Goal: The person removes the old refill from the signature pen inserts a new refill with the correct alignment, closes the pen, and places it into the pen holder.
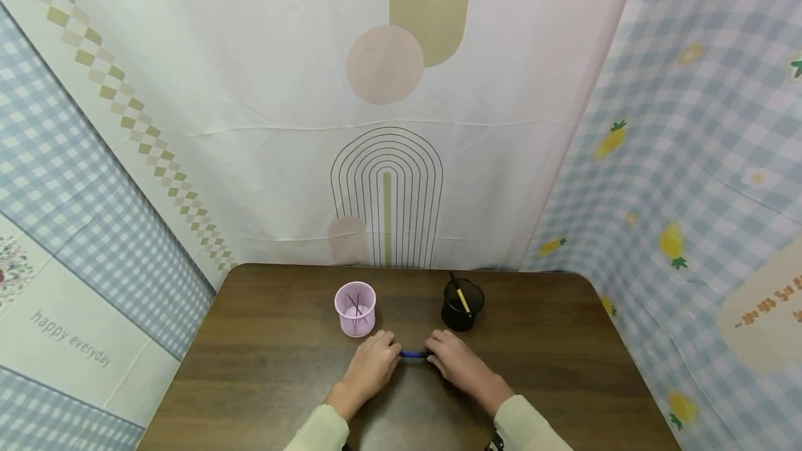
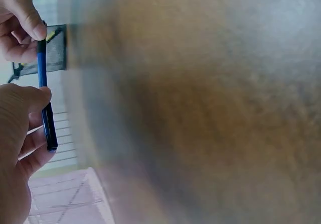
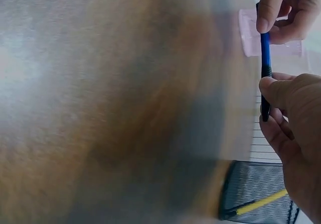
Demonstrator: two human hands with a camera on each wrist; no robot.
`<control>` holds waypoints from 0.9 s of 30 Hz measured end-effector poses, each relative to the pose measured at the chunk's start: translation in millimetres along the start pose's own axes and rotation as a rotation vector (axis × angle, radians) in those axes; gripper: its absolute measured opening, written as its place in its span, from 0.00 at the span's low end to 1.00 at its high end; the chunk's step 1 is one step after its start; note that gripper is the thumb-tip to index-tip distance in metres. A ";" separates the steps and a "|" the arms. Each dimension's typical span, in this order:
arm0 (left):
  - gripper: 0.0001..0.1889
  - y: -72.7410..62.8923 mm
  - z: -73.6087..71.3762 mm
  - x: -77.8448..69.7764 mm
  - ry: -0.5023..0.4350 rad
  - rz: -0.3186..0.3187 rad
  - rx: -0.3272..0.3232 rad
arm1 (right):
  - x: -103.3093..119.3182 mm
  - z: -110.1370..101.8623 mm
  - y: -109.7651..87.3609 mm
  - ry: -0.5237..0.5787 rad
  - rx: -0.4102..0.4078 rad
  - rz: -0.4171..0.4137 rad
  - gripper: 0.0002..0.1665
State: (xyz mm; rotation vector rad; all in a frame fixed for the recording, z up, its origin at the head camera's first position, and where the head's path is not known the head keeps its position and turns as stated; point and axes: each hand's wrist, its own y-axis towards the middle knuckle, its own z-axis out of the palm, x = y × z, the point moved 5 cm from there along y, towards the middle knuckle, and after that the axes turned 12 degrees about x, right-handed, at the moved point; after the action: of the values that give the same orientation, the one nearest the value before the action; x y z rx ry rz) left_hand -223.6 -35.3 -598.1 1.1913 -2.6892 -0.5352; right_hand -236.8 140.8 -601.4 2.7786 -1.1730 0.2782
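A pink cup (image 1: 358, 328) and a black mesh cup (image 1: 458, 321) stand on the table (image 1: 269, 353) beyond the blue pen (image 1: 412, 354). Left hand (image 1: 372, 362) and right hand (image 1: 459, 360) pinch it, hiding its ends in head view.

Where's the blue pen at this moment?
Low-centre in the head view, the blue pen is pinched by the left hand and right hand, nearer the person than the pink cup and black cup.

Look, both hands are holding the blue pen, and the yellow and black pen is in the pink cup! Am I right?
Not quite: the yellow and black pen is in the black cup, not the pink cup, as the head view shows. The left hand and right hand do both hold the blue pen.
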 end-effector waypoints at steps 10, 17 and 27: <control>0.07 14.2 -25.1 0.6 0.015 0.049 -0.110 | 0.3 -30.8 -1.4 -0.026 -0.133 -0.040 0.10; 0.08 20.8 -39.2 -1.8 0.027 0.046 -0.112 | 5.6 -52.5 -2.2 -0.045 -0.197 -0.082 0.12; 0.07 32.0 -65.5 -6.8 -0.014 0.040 -0.118 | 10.1 -79.0 -6.9 -0.043 -0.267 -0.110 0.14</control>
State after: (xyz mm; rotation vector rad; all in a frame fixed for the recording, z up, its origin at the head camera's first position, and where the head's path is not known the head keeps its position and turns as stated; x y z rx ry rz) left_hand -222.7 -27.4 -525.3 1.1042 -2.6456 -0.6871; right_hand -234.8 152.3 -522.4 2.6132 -0.9797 0.0469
